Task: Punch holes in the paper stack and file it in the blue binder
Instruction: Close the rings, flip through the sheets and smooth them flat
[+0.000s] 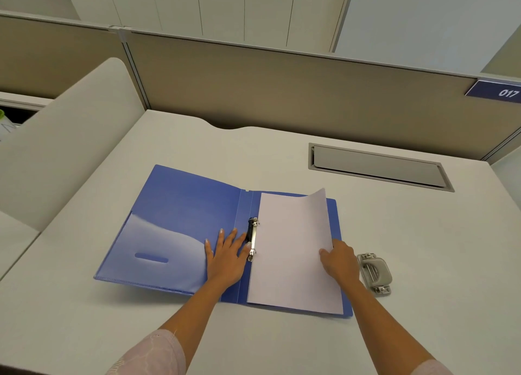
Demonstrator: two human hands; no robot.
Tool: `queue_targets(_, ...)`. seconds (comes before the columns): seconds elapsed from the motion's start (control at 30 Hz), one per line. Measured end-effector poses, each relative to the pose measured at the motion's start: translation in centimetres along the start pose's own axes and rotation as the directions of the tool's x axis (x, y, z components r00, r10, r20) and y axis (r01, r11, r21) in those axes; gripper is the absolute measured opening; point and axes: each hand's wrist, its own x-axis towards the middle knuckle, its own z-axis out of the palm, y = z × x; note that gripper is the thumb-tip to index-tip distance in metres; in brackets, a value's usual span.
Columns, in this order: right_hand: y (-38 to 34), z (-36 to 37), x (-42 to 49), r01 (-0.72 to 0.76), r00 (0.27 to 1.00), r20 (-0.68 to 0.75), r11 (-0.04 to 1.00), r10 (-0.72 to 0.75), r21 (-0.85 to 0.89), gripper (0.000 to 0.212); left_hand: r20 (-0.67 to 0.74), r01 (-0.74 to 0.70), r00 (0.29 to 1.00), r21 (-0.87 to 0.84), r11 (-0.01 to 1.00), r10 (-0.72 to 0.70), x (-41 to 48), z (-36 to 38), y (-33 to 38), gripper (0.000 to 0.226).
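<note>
Paper stack (293, 250): lies on the right half of the open blue binder (180, 219), its left edge drawn up against the ring clip (253, 239) at the spine. The far right corner curls up off the cover.
Right hand (339, 260): pinches the stack at its right edge, thumb on top and fingers tucked under, as far as I can make out. I take it the grip sits there so the sheets can be steered sideways onto the rings.
Left hand (225, 257): fingers straight and spread, pressed flat on the inside of the left cover just beside the spine, thumb reaching to the ring clip. My reading is that it pins the binder so it cannot slide on the desk (282, 346).
Stack against grip: nearly all the paper lies left of the right hand, between the two hands. The edge meant for the rings is the one away from the grip.
Rings: whether they are parted, or already through the paper, I cannot tell.
Hole punch (375, 273): on the desk just right of the binder, beside the right wrist, untouched.
Stage: filing, by my judgement.
</note>
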Motion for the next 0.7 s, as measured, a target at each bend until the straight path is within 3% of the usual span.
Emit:
queue_targets(0.13,0.8,0.2,-0.6,-0.002,0.998,-0.07,1.0,0.002,0.01,0.049,0.01,0.005,1.0,-0.006,1.0,-0.005,0.0,-0.2,0.3,0.052)
queue_targets(0.3,1.0,0.9,-0.7,0.104,0.981,-0.147,0.983,-0.126,-0.149,0.063,0.029,0.03,0.999,-0.069,0.997,-0.028,0.6,-0.7,0.7,0.047)
queue_targets(0.53,-0.3,4.3,-0.8,0.416,0.909,0.067,0.903,-0.41,-0.111,0.07,0.001,0.093,0.996,-0.169,0.981,-0.094,1.3,-1.6,1.9,0.039)
queue_targets(0.7,-0.2,6.5,-0.2,0.449,0.888,0.229,0.857,-0.398,-0.254,0.076,-0.024,0.169,0.984,-0.227,0.959,-0.179,1.4,-2.0,2.7,0.03)
